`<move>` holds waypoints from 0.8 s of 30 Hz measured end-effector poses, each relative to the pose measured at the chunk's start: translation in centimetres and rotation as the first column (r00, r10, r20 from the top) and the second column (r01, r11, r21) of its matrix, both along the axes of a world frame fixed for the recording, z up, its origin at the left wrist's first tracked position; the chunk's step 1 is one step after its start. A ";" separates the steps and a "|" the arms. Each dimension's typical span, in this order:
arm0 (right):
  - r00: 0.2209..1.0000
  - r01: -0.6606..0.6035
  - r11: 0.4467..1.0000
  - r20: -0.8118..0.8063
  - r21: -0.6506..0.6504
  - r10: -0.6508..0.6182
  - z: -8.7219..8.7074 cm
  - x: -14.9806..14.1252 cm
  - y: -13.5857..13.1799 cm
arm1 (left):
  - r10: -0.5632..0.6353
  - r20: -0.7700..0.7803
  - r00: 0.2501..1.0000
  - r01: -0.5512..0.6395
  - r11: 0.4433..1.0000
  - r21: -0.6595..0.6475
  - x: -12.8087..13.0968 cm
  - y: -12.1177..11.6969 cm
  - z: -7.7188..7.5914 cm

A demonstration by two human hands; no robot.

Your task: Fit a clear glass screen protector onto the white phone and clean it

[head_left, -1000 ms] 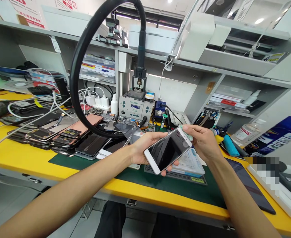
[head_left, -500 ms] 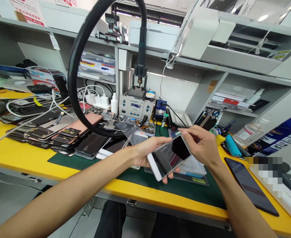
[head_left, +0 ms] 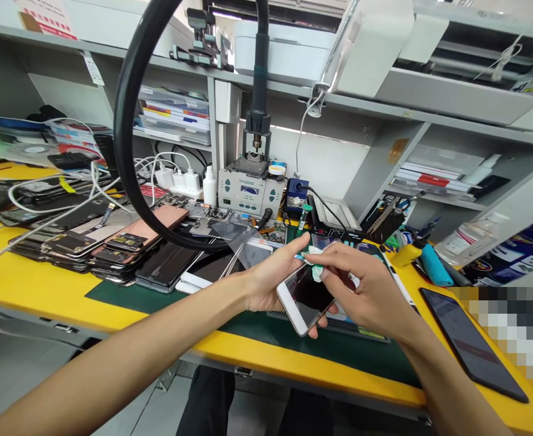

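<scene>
A phone with a white lower border and a dark glossy screen lies tilted in my left hand, which is closed around it, fingers curling out below the far edge. Over the upper end of the screen, my right hand pinches a small crumpled white-and-green piece. Whether this piece is cloth, paper or film I cannot make out. Part of it lies near my left thumb, and the phone's top end is hidden behind my right fingers. Below the phone is a green mat.
To the left are stacked phones and phone parts. A thick black hose loops in front of a grey control unit. A dark tablet-like device lies right of my right arm. Bottles and tools stand behind it.
My right hand has moved from the phone's top corner inward over the screen, and more of the white-and-green piece shows. My left hand keeps the phone, now slightly lower and further right.
</scene>
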State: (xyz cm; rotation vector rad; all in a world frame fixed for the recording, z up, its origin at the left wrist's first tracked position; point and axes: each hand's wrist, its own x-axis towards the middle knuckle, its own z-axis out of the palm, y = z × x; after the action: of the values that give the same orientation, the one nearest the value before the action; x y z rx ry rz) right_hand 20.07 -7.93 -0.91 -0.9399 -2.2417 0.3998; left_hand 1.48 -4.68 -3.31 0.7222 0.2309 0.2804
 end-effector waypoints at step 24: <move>1.000 -0.010 0.977 -0.002 0.213 0.011 -2.8 -4.5 -0.3 | 0.647 0.001 0.763 -0.628 0.741 -0.239 0.4 -0.1 0.7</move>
State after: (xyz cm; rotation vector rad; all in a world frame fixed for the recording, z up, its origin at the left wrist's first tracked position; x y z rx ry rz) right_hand 15.57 -8.24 -3.68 -0.8142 -2.2344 0.1608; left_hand 1.93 -4.81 -2.56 0.3775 0.4238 0.9326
